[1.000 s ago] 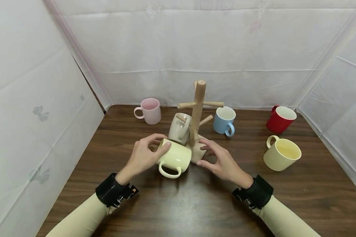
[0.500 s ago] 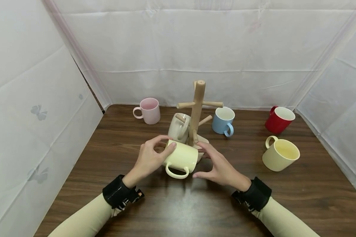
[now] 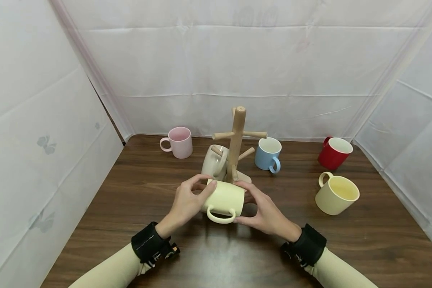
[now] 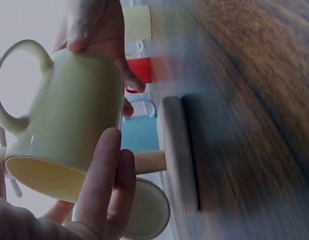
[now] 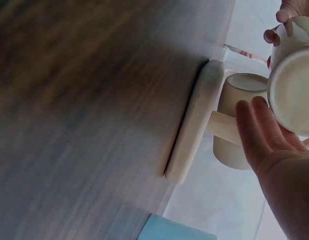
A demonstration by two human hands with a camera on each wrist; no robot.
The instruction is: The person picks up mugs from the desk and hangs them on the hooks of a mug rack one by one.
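Note:
A pale yellow mug point(image 3: 226, 197) is held on its side above the table, its handle pointing toward me. My left hand point(image 3: 186, 203) grips the rim end, thumb on top. At the base end my right hand point(image 3: 268, 212) holds the mug between thumb and fingers. In the left wrist view the mug's open mouth faces the left hand; the right wrist view shows its round base point(image 5: 297, 92). Just behind is a wooden mug tree point(image 3: 236, 138) with several pegs, its base partly hidden. A glossy off-white mug point(image 3: 209, 165) hangs tilted on a lower left peg.
On the dark wood table point(image 3: 137, 192), a pink mug point(image 3: 181, 145) stands at back left and a light blue mug point(image 3: 265, 156) right of the tree. A red mug point(image 3: 331, 155) and another yellow mug point(image 3: 327, 199) are farther right. White sheeting point(image 3: 158, 60) encloses the table.
The yellow mug has moved right with my left hand, in front of the tree's base. My right hand, apart from it before, now grips its base end. The head view has tilted slightly up.

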